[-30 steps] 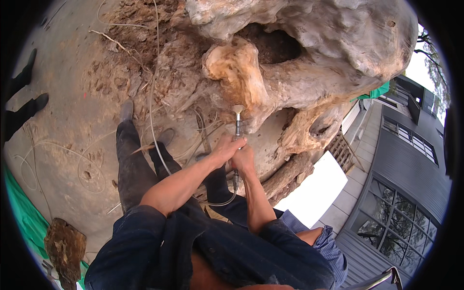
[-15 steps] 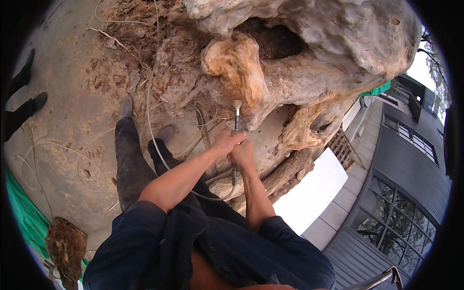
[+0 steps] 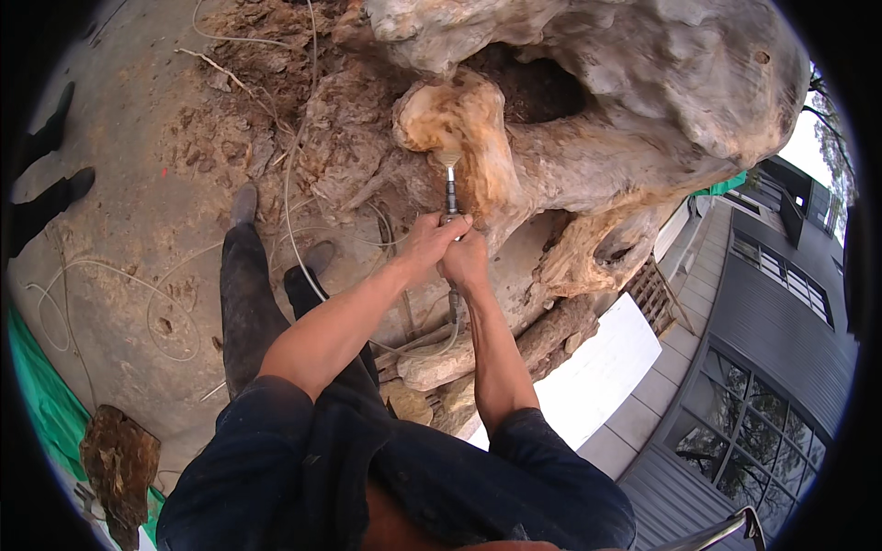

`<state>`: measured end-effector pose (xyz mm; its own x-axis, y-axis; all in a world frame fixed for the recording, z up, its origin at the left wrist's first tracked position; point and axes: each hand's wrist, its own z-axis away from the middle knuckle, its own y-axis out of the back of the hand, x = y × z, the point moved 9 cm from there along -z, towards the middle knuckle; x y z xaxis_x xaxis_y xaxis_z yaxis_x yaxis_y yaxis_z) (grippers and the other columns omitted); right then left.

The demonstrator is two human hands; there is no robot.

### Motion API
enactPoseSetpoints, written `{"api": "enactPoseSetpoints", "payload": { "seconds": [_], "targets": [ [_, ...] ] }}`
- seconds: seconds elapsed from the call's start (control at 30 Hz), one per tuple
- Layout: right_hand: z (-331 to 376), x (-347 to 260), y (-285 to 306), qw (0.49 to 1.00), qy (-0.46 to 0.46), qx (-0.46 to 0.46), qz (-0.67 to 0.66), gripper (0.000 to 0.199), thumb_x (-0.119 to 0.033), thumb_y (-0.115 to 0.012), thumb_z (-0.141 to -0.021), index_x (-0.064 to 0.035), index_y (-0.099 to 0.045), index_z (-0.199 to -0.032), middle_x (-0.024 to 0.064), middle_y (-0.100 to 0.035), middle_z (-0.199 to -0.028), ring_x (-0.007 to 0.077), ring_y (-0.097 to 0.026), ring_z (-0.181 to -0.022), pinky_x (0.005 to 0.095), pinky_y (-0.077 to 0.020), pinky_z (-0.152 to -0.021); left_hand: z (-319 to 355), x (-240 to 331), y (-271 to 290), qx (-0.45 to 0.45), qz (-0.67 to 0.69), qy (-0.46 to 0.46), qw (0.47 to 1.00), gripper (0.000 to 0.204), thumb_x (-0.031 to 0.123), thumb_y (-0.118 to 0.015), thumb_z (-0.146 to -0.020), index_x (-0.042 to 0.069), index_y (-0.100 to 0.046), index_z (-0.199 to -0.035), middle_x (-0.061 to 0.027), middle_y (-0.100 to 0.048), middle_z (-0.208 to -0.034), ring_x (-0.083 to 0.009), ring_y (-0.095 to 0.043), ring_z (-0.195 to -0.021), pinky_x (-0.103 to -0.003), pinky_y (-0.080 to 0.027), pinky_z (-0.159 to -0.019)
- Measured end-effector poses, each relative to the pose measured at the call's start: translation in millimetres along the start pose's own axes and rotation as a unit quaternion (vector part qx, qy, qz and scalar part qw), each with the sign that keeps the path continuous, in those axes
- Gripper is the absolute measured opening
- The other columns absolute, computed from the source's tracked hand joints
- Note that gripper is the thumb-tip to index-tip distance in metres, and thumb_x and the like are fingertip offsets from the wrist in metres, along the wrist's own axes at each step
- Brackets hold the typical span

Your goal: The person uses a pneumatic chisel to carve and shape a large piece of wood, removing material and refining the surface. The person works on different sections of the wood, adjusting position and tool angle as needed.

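Observation:
Both my hands are closed around a slim dark air tool [image 3: 450, 195] with a hose at its rear end. My left hand [image 3: 425, 241] wraps it from the left, just behind the front shaft. Close against it, my right hand [image 3: 467, 259] grips the body from the right. A pale, flared brush tip [image 3: 447, 158] rests at or very near the hollow below a rounded knob on a huge weathered tree root [image 3: 634, 147]. The wood around the tip is orange-brown and rougher than the smooth grey part. My fingers hide much of the tool's middle.
A thin air hose [image 3: 288, 188] loops across the concrete floor [image 3: 119, 220] and past my legs. Crumbled wood [image 3: 220, 138] lies at the upper left. Another person's shoes [image 3: 81, 184] show at the far left. A white board [image 3: 597, 367] and logs [image 3: 560, 335] lie right of me.
Both hands have pushed the tool forward, away from me, so its tip has moved up along the root from the lower edge to the hollow under the knob. The grip looks the same.

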<state>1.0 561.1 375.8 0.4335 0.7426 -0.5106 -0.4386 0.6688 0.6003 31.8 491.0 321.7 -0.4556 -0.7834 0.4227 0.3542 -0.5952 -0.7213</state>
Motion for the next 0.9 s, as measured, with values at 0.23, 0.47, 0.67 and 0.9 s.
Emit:
{"api": "enactPoseSetpoints", "payload": {
  "seconds": [0.23, 0.47, 0.67, 0.9],
  "targets": [
    [-12.0, -24.2, 7.7, 1.0, -0.008, -0.022, -0.003, 0.013, -0.012, -0.065, -0.092, -0.0006, -0.066, -0.085, 0.0047, -0.06, -0.062, 0.0132, -0.054, -0.048, 0.0317, -0.0382, -0.043, -7.5, 16.3, -10.7, -0.056, 0.053, 0.021, 0.997, 0.038, 0.041, -0.069, -0.101, 0.004, -0.065, -0.103, -0.0023, -0.064, -0.088, -0.0113, -0.061, -0.072, -0.03, -0.048, -0.056],
    [13.2, -1.4, 14.4, 0.998, -0.043, -0.017, -0.041, 0.012, -0.009, -0.064, -0.092, -0.0016, -0.064, -0.083, 0.004, -0.06, -0.063, 0.0122, -0.054, -0.049, 0.0295, -0.0371, -0.043, -1.6, -14.7, -18.3, -0.075, -0.03, 0.03, 0.996, 0.038, 0.042, -0.069, -0.1, 0.005, -0.064, -0.099, -0.0031, -0.063, -0.082, -0.0128, -0.059, -0.066, -0.031, -0.046, -0.05],
    [24.8, 27.5, 17.9, 0.996, -0.071, -0.013, -0.045, 0.014, -0.01, -0.063, -0.093, -0.0021, -0.064, -0.082, 0.0036, -0.06, -0.063, 0.0118, -0.054, -0.049, 0.0292, -0.037, -0.043, 11.2, -24.6, -20.2, -0.067, -0.07, 0.018, 0.995, 0.034, 0.039, -0.068, -0.102, 0.006, -0.065, -0.095, -0.0026, -0.064, -0.082, -0.0121, -0.06, -0.067, -0.031, -0.047, -0.053],
    [5.7, 2.2, 5.8, 0.997, -0.025, -0.027, -0.062, 0.012, -0.01, -0.062, -0.095, -0.0027, -0.064, -0.085, 0.0025, -0.059, -0.064, 0.0106, -0.052, -0.05, 0.029, -0.0364, -0.043, 4.7, 0.2, -13.5, -0.046, -0.027, 0.019, 0.998, 0.037, 0.041, -0.066, -0.103, 0.004, -0.066, -0.099, -0.0037, -0.064, -0.081, -0.0131, -0.06, -0.06, -0.03, -0.046, -0.048]
  ]
}}
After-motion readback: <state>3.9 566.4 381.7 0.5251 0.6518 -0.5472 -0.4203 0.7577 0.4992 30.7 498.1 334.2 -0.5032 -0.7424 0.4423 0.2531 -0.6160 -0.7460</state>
